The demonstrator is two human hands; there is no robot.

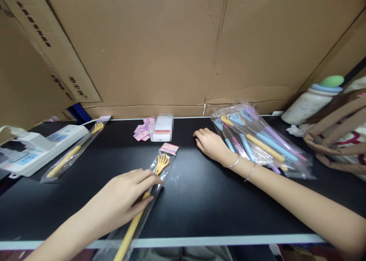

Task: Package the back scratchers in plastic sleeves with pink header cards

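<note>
While the left hand (128,194) is laid over the sleeved yellow scratcher (132,230) at lower centre, its handle is gripped between thumb and fingers; the head points up and away, capped by a pink header (169,149). Handle end carried past the near edge of the bench (200,211), cut off by the frame. Right hand (211,146) rested on the bench right of centre, fingers loosely bent, nothing grasped; heap of sleeved scratchers (257,137) lying just beside it. Pink cards (142,130) scattered at centre, against a white label (162,127). Another yellow scratcher (64,162) laid at left, beside a power strip (42,150). White bottle (309,104) seen tilted at upper right.
</note>
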